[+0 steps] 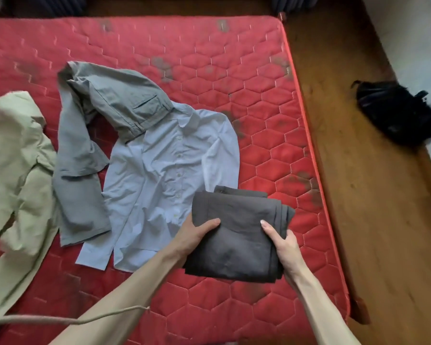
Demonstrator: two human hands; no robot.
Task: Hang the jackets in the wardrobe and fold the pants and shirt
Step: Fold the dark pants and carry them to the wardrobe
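On my screen a red quilted mattress (pixel 209 70) fills the view. Both hands clamp a folded dark grey garment (pixel 237 235) (pants, I think): left hand (pixel 197 235) gripping its left edge, right hand (pixel 284 247) its right. Just beyond the left hand lie a light blue shirt (pixel 164 175) and grey pants (pixel 90 135).

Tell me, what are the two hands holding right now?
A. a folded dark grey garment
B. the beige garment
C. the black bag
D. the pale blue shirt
A: both the left hand and right hand grip the sides of the folded dark grey garment, while the pale blue shirt lies spread on the mattress.
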